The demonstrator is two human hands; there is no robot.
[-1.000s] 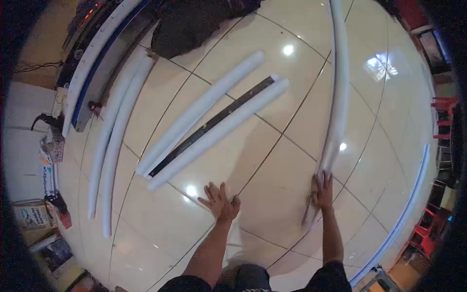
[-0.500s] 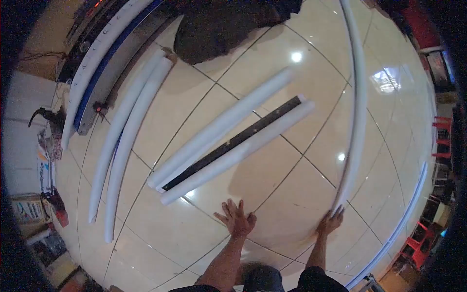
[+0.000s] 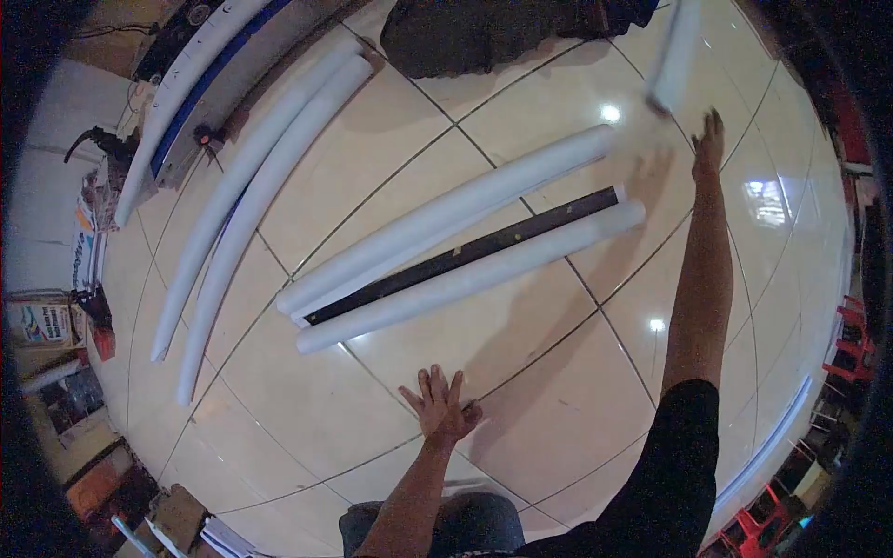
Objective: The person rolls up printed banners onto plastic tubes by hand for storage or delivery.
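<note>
My left hand (image 3: 442, 406) lies on the tiled floor with its fingers spread, holding nothing. At full reach, my right hand (image 3: 709, 147) has its fingers stretched out and is free of any object. A long white roll (image 3: 676, 51), cut off by the top edge and slightly blurred, is just beyond it to the left, with a gap between. Between my hands and the far side lie a thick white roll (image 3: 446, 223), a dark strip (image 3: 460, 255) and a thinner white roll (image 3: 474, 277), side by side.
Two more white rolls (image 3: 228, 200) rest on the left, near a long machine with a blue band (image 3: 191, 102). A dark cloth-like heap (image 3: 465, 42) lies at the top. Red chairs (image 3: 753, 525) and a thin white length (image 3: 767, 446) are at the right.
My right hand has let go of the long white roll's near end and reached far forward. That roll has slid away toward the top. My left hand stays on the floor; the view has shifted.
</note>
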